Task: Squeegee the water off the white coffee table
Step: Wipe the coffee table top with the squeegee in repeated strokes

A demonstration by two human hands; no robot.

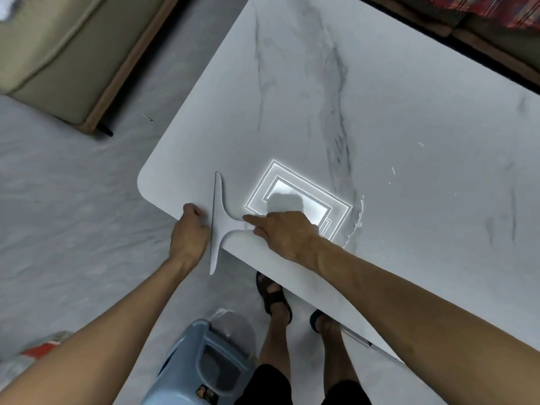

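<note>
A white marble-patterned coffee table [394,106] fills the upper right of the head view. A white T-shaped squeegee [219,222] lies across the table's near edge by its rounded corner, with the blade overhanging the edge. My right hand [285,232] grips the squeegee's handle, index finger stretched along it. My left hand [190,232] is cupped against the table's edge just left of the blade. A streak of water [358,217] and small drops [393,171] lie on the table to the right of my right hand.
A blue bucket [204,366] stands on the floor below the table edge, beside my sandalled feet [273,293]. A beige sofa [58,54] sits at the upper left, another seat at the top right. A bright ceiling-light reflection [295,197] shines on the table.
</note>
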